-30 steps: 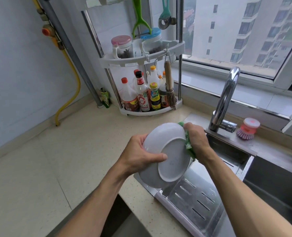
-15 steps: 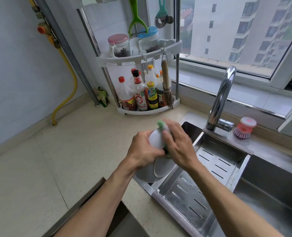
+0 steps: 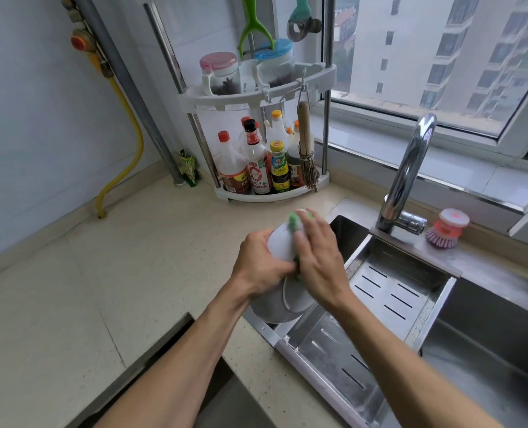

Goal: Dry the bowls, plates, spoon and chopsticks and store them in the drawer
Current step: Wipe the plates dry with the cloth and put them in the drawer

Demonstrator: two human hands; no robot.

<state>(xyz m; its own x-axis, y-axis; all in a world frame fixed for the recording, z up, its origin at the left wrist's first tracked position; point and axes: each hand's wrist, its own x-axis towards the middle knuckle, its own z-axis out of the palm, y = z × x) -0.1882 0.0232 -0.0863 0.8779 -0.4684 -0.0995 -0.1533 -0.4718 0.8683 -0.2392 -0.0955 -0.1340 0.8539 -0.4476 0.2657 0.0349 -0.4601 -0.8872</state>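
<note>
Above the slotted stainless steel sink tray [image 3: 389, 291], a round white ceramic plate [image 3: 279, 307] tilts on edge, left hand [image 3: 258, 267] gripping its rim, right hand [image 3: 321, 264] pressing a green cloth [image 3: 293, 222] flat against it.

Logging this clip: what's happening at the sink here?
A person is drying a white plate over the edge of the sink. The left hand grips the plate's rim, tilted on edge, while the right hand presses a green cloth against it. The drawer below stands open.
</note>
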